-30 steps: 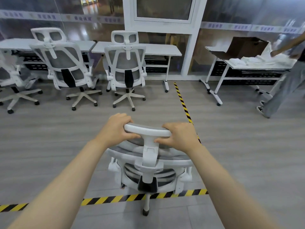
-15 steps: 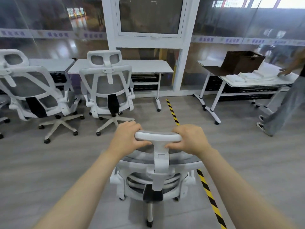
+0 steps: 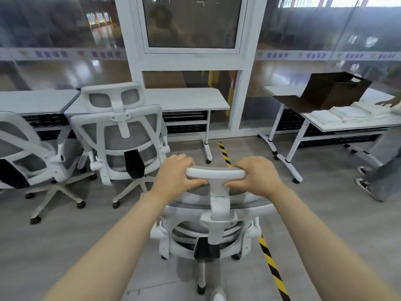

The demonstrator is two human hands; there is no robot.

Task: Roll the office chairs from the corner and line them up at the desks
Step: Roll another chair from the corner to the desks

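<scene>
A white office chair (image 3: 213, 231) with grey mesh stands right in front of me, its back toward me. My left hand (image 3: 175, 177) grips the left end of its headrest (image 3: 216, 173), and my right hand (image 3: 257, 177) grips the right end. Ahead is a white desk (image 3: 188, 99) against the glass wall. Another white chair (image 3: 121, 135) is parked at that desk's left part, and a further chair (image 3: 23, 157) sits at the desk (image 3: 36, 101) on the far left.
Yellow-black tape (image 3: 271, 263) runs along the floor to the right of my chair. A table (image 3: 351, 124) at the right holds a brown cardboard box (image 3: 334, 90) and folded white cloths (image 3: 347, 112). A person's legs (image 3: 382, 170) stand by it.
I have rolled the held chair forward toward the desks; the parked chairs and desks are now closer and shifted left. Both hands keep the same grip on the headrest.
</scene>
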